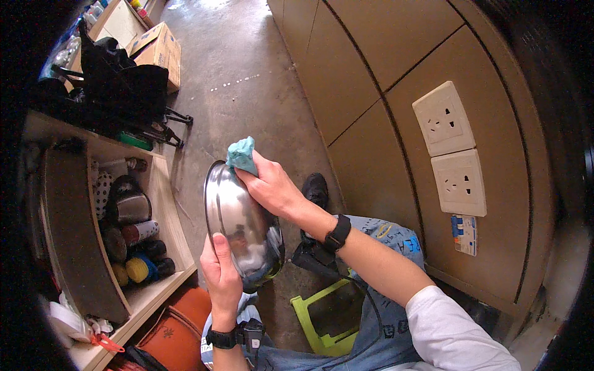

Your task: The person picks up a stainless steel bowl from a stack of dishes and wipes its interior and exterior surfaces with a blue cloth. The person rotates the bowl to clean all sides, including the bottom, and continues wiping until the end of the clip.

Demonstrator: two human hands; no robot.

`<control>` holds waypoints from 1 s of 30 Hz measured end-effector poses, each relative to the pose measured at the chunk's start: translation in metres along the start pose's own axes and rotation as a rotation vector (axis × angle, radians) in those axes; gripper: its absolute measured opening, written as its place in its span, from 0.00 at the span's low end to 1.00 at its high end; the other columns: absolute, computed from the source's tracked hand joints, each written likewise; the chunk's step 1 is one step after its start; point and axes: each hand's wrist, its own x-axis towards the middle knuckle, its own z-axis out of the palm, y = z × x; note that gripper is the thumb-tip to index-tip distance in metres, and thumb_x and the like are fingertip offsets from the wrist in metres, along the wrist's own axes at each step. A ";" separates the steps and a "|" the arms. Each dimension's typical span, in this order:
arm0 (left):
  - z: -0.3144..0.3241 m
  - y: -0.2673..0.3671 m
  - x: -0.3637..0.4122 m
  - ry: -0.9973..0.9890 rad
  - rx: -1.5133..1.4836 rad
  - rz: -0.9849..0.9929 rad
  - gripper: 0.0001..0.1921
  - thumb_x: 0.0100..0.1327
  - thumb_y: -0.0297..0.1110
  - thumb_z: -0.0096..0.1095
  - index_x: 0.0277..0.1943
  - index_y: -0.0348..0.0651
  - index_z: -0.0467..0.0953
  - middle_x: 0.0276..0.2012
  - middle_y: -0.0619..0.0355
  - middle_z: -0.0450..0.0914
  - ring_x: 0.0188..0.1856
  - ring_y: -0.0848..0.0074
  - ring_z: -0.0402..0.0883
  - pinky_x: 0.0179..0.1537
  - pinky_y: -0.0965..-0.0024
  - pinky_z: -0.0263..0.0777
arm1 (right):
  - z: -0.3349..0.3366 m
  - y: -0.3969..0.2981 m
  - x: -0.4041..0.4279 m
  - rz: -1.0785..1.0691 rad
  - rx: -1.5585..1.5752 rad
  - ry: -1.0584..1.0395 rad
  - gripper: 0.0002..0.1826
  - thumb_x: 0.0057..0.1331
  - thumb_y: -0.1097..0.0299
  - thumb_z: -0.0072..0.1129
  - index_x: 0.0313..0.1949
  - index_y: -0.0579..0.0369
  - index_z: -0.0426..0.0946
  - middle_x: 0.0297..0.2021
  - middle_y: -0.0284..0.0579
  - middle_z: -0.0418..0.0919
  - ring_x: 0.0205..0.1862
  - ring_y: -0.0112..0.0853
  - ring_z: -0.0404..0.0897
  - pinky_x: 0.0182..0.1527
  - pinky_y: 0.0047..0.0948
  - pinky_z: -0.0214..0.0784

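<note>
A shiny stainless steel bowl [243,218] is held tilted on its side in front of me, its outer wall facing right. My left hand [220,264] grips the bowl's near rim, thumb on the outer wall and the other fingers hidden behind it. In my right hand [271,185] is a crumpled light-blue cloth [241,153], pressed against the rim at the bowl's far end. Reflections show on the polished metal. Each wrist wears a black band.
To the left, a wooden shelf unit [174,218] holds jars and bottles. Beyond it stand a black folded chair or bag [125,88] and a cardboard box [162,55]. Wall sockets [457,181] sit on the tan panelling at right. A lime-green stool [308,320] is below my legs.
</note>
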 end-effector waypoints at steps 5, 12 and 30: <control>-0.004 -0.004 0.001 0.017 -0.043 0.020 0.23 0.85 0.47 0.42 0.41 0.34 0.75 0.32 0.61 0.77 0.35 0.79 0.70 0.38 0.72 0.68 | 0.002 -0.003 0.000 -0.089 0.047 -0.025 0.15 0.73 0.62 0.56 0.53 0.59 0.73 0.45 0.69 0.82 0.51 0.67 0.78 0.52 0.52 0.73; -0.010 -0.007 0.004 0.052 -0.020 -0.029 0.27 0.85 0.48 0.39 0.48 0.31 0.79 0.41 0.60 0.84 0.41 0.82 0.78 0.44 0.75 0.72 | 0.003 -0.010 -0.006 -0.228 0.071 -0.088 0.14 0.73 0.65 0.57 0.52 0.60 0.74 0.47 0.65 0.81 0.51 0.65 0.78 0.53 0.50 0.73; 0.002 -0.008 0.004 0.042 -0.048 -0.031 0.24 0.85 0.47 0.42 0.44 0.32 0.76 0.32 0.58 0.80 0.36 0.79 0.72 0.39 0.71 0.69 | 0.004 -0.010 -0.005 -0.191 0.048 -0.078 0.12 0.73 0.67 0.56 0.52 0.59 0.74 0.44 0.68 0.81 0.51 0.66 0.78 0.50 0.51 0.74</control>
